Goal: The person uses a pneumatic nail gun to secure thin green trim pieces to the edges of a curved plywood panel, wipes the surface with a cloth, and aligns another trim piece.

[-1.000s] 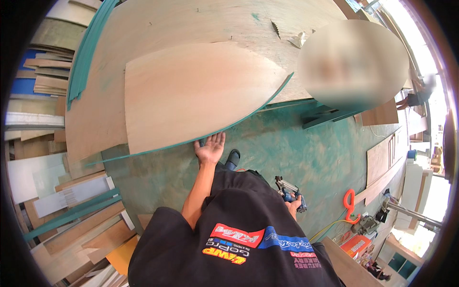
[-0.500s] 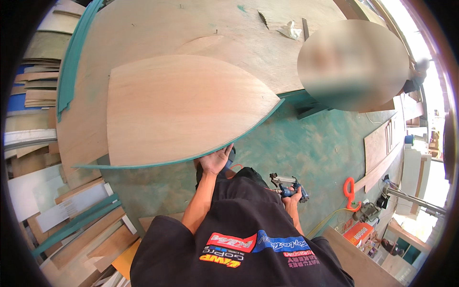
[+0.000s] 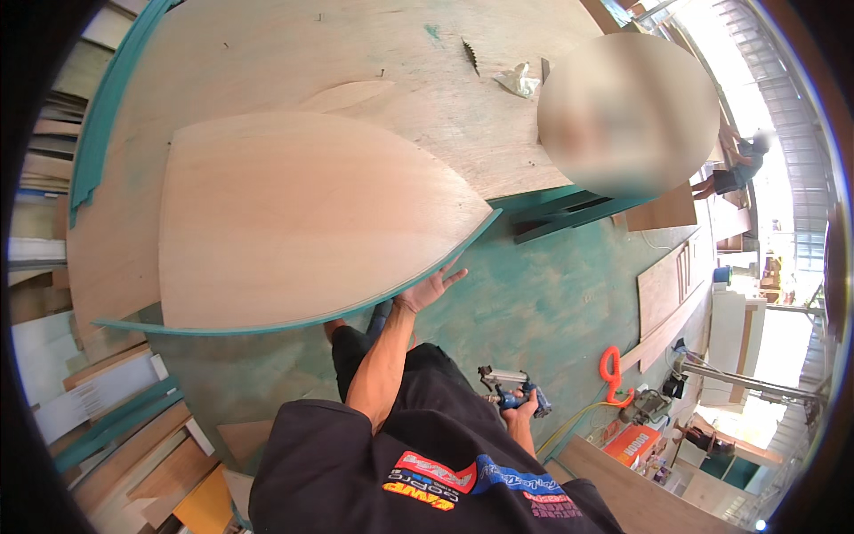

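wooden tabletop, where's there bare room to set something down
On the tabletop: left of the curved panel, below the teal strips; also between the panel's right-hand curve and the serrated blade. More crowded around the blade and crumpled plastic bag; the blurred part can't be judged.

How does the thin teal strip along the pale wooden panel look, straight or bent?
Bent: the teal strip follows the curved edge of the wooden panel.

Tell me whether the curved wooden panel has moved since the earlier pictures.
Yes: the curved wooden panel has shifted away from the serrated blade on the tabletop, toward the picture's lower edge.
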`<state>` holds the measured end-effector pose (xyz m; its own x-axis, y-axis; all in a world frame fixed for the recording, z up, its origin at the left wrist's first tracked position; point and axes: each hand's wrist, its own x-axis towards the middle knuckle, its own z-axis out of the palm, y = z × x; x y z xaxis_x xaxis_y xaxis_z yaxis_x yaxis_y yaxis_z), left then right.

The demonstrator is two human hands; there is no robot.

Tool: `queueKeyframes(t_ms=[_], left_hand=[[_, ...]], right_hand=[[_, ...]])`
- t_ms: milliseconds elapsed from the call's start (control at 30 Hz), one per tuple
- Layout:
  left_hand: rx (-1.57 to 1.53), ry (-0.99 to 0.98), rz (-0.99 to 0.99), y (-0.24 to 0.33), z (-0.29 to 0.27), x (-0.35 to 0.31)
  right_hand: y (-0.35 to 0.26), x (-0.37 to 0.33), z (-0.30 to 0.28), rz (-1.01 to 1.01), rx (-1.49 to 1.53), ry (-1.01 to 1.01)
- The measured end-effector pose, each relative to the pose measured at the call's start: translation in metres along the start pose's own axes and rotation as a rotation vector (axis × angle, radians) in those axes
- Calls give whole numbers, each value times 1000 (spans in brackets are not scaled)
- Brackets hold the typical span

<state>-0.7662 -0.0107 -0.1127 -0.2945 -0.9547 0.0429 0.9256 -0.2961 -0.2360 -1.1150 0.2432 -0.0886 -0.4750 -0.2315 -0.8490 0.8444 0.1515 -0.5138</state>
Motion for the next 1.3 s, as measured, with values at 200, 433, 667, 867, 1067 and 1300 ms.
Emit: queueKeyframes(t_ms=[200,433,667,867,1067,1300], left_hand=[[-18,-89,-76,-22,-12,67],[-173,-113,-144,-50,-54,156],[-124,-142,-18,2,-120,201],[-305,2,-19,-23,-144,210],[-57,-70,-81,-23,-146,212],[-81,-91,-151,-24,-158,207]], right_hand=[[-9,-9,-28,-96,33,66],[14,18,-51,-121,249,170],[60,77,-39,-101,422,237],[78,65,-69,-102,596,309],[90,69,-80,-59,713,337],[97,77,-95,-77,722,326]])
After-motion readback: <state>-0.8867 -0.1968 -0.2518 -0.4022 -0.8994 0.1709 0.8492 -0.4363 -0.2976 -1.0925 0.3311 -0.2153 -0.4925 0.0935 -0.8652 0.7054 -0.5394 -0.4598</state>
